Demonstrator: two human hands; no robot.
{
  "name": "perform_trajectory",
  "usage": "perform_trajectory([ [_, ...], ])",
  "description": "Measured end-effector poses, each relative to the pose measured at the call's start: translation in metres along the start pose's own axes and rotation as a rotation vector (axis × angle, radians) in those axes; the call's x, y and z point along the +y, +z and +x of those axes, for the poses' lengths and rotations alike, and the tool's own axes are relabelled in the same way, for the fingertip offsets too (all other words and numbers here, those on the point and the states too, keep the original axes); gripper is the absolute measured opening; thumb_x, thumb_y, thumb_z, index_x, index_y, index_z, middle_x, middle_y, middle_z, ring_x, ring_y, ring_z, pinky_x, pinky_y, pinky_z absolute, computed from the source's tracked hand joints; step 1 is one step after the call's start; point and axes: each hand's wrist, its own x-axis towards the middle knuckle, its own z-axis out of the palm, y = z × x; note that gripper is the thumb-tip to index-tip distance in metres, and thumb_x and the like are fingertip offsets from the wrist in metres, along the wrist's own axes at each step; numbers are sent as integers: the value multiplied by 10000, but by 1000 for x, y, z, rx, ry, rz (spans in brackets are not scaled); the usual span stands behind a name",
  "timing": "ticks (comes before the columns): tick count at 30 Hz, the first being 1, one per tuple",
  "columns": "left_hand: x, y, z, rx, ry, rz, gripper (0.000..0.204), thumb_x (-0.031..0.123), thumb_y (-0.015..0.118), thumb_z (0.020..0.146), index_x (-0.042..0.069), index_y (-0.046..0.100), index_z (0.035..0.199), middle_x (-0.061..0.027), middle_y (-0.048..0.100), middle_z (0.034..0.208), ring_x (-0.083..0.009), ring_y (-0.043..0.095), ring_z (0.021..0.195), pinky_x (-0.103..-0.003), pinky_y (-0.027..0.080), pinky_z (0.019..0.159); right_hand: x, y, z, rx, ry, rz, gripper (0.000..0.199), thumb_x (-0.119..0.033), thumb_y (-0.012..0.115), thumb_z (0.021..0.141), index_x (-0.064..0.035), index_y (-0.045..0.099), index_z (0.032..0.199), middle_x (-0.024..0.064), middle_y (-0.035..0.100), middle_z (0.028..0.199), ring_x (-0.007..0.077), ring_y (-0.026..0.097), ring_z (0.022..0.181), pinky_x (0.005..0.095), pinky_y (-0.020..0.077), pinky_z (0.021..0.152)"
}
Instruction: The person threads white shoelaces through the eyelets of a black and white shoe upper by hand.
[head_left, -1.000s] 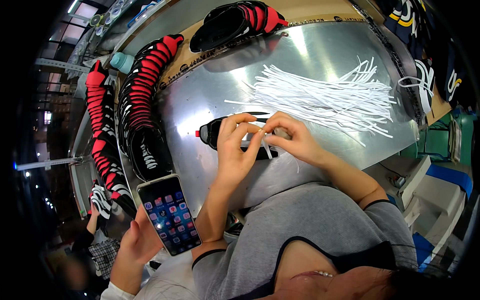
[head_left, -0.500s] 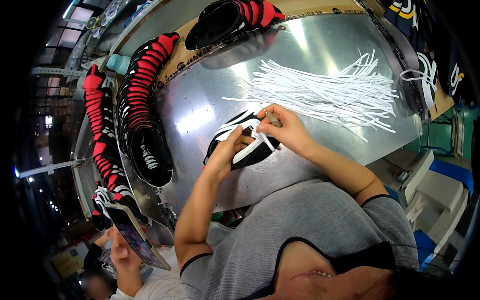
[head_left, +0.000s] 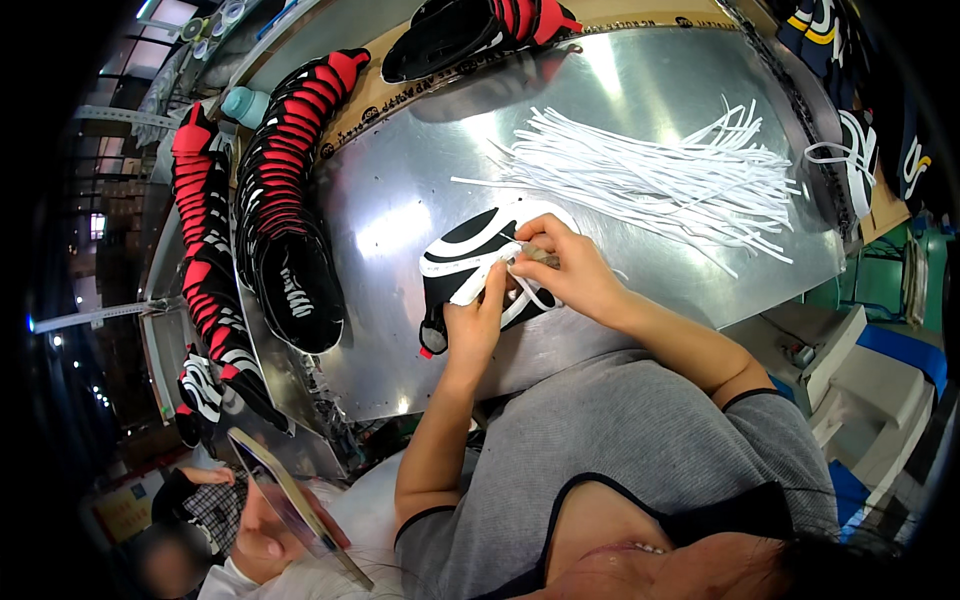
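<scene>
On the metal desk [head_left: 385, 290], just beyond your left hand [head_left: 474, 318], there's the black-and-white shoe [head_left: 462, 250], clasped by its near side! Your right hand [head_left: 572, 262] sits by the white lace [head_left: 538, 294], fingertips pressed together, what they pinch too small to tell.

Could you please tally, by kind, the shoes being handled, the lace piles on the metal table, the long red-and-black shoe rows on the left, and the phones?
Shoe being handled: 1
Lace pile: 1
Long shoe rows, inner row and outer row: 2
Phone: 1
Total: 5
</scene>
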Motion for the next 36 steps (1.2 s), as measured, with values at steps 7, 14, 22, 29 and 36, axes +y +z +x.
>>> perform_trajectory([
  [7,7,-6,-1,-37,-73,63,140,78,622,957,-45,677,916,-17,662,761,-74,583,675,-243,456,601,-4,-20,-2,-92,-191,-320,125,-123,640,938,-6,620,977,88,674,797,147,616,661,284,471,602],
  [14,7,-9,2,-87,-82,171,160,94,611,959,-49,682,965,-54,687,797,-123,629,718,-268,483,643,4,-24,12,-133,-258,-355,154,-188,632,921,-40,619,962,130,679,799,311,661,739,385,511,653],
  [22,7,0,-1,-84,189,312,140,70,562,962,-37,653,960,-121,681,796,-237,675,729,-350,491,628,13,4,21,-151,-234,-483,228,-164,599,933,-1,487,1046,190,645,752,376,649,722,443,508,633],
  [29,14,-21,20,-230,-390,-91,245,150,512,999,-10,680,918,17,541,586,-44,464,534,-236,353,500,-4,-33,41,-310,-287,-489,192,-204,598,926,-25,565,986,147,652,737,349,646,697,426,489,632],
  [36,6,-30,29,-360,-479,-174,215,217,569,997,20,654,1002,28,571,737,-44,453,639,-223,360,577,12,-15,53,-86,-188,2,237,-167,658,929,-20,607,1108,62,671,916,129,619,850,284,490,759],
])
